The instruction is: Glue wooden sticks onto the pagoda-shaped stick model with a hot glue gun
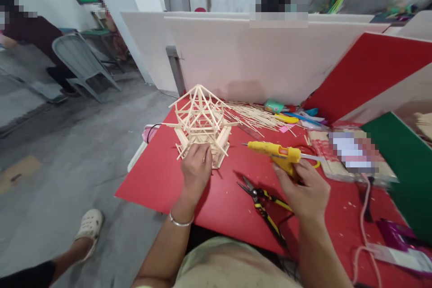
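My right hand (pixel 305 184) is wrapped round the handle of a yellow glue gun (pixel 275 150), which points left with a glue stick protruding from its back. At the near side of a small house-like frame of wooden sticks (pixel 199 114), my left hand (pixel 197 166) has its fingers closed. Whatever those fingers pinch is hidden; they touch or nearly touch the frame's lower front. The glue gun's nozzle is apart from the frame, to its right. Below the gun lie black-and-yellow snips (pixel 258 198), blades apart, on the red tabletop (pixel 158 171).
Loose wooden sticks (pixel 251 114) lie behind the frame, beside a green roll (pixel 274 106) and a yellow-handled cutter (pixel 286 119). A phone (pixel 353 150) rests on packaged sticks at right, its pink cable (pixel 363 216) running down. White boards (pixel 236 58) stand at the back.
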Demonstrator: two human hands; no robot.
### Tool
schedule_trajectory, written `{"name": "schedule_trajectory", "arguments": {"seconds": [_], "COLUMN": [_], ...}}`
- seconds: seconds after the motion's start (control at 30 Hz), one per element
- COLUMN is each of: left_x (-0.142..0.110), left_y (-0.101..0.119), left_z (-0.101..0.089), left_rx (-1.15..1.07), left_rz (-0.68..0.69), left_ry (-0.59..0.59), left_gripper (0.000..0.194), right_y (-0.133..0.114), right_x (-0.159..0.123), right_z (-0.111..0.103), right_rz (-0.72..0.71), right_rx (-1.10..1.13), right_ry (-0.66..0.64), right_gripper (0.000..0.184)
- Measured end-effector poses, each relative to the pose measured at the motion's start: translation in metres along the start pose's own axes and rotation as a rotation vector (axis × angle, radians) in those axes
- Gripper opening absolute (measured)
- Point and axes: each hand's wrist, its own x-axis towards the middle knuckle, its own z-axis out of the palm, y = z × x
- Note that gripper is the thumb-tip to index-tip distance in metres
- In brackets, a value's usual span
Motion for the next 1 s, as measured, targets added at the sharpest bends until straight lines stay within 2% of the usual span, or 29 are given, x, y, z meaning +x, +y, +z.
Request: {"name": "schedule_trajectory", "arguments": {"seconds": [0.17, 0.3, 0.63, 1.0], "left_x": [0.002, 0.006, 0.016, 0.017], "left_y": [0.0, 0.001, 0.009, 0.009], "left_z": [0.009, 0.011, 0.006, 0.01], "left_rx": [0.079, 0.117, 0.215, 0.176], "left_rz": [-0.03, -0.022, -0.048, -0.012], "left_ry": [-0.002, -0.014, -0.171, -0.136], "left_gripper": [0.022, 0.022, 0.021, 0.018], "right_y": [0.022, 0.03, 0.042, 0.039], "right_x": [-0.005, -0.007, -0.015, -0.014], "right_z": [-0.008, -0.007, -0.003, -0.005], "right_rz": [0.058, 0.067, 0.072, 0.072], "right_rx": [0.054, 0.094, 0.117, 0.152], "right_ry": [-0.006, -0.003, -0.009, -0.026], "right_gripper": [0.011, 0.014, 0.016, 0.015]}}
